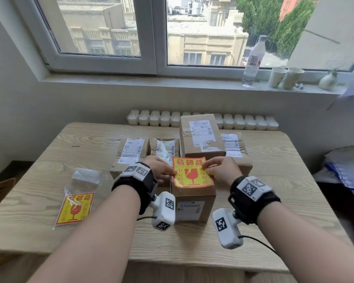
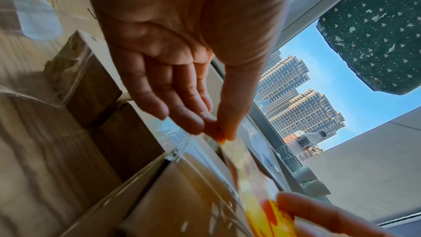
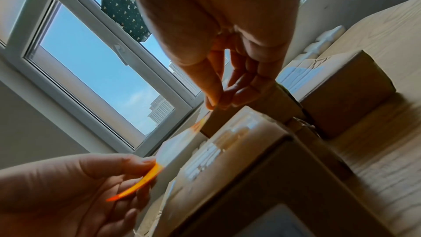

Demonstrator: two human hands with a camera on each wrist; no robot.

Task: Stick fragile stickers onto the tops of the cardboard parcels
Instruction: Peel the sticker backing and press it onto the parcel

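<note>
Both hands pinch one fragile sticker (image 1: 192, 173) by its side edges: the left hand (image 1: 160, 170) on the left edge, the right hand (image 1: 223, 169) on the right, each clamped on it between thumb and fingers. Between the hands the sticker hangs just over the top of the nearest parcel (image 1: 193, 198); whether it touches the cardboard yet I cannot tell. This looks like the placing step. Next, I judge, it should be lowered square and smoothed flat. More parcels (image 1: 201, 137) stand beyond the hands, and a bagged spare sticker (image 1: 76, 208) lies on the tabletop (image 1: 264, 201) left of the left hand.
</note>
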